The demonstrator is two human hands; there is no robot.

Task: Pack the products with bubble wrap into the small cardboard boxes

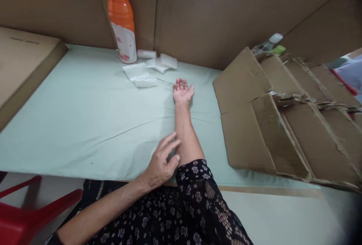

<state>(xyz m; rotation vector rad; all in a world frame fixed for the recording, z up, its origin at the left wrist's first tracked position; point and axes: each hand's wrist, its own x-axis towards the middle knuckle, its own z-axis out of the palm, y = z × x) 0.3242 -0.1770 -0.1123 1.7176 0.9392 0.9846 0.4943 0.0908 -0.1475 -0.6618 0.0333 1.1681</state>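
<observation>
Across the middle of the table (85, 101), toward its far edge, we see the right hand (183, 93) palm up. Fingers slightly bent, thumb out to the right; it is unclenched and grasps nothing. Whether its back rests on the surface, we cannot tell.

Near the middle of the near edge we record the left hand (160, 166), palm down, loosely curled, free of any object. Its fingertips are at the left side of the right forearm (185, 135); we cannot tell if they press on the skin. The right sleeve (195, 184), black with pale flowers, ends just below the elbow.

Nearest to the right hand we note the plastic pieces (140, 74), clear and whitish. They lie in a loose group by the far edge, left of its middle, some touching or overlapping. Just left of them stands an orange bottle (121, 19) with a white label, upright at the far edge, before a cardboard wall (226, 11).

At the far left corner we find a carton (25, 56). Along the right edge: a cardboard stack (249, 135), its panels leaning, with a white-capped bottle (264, 46) partly hidden behind. Below the near left corner, we see part of a red chair (56, 207).
</observation>
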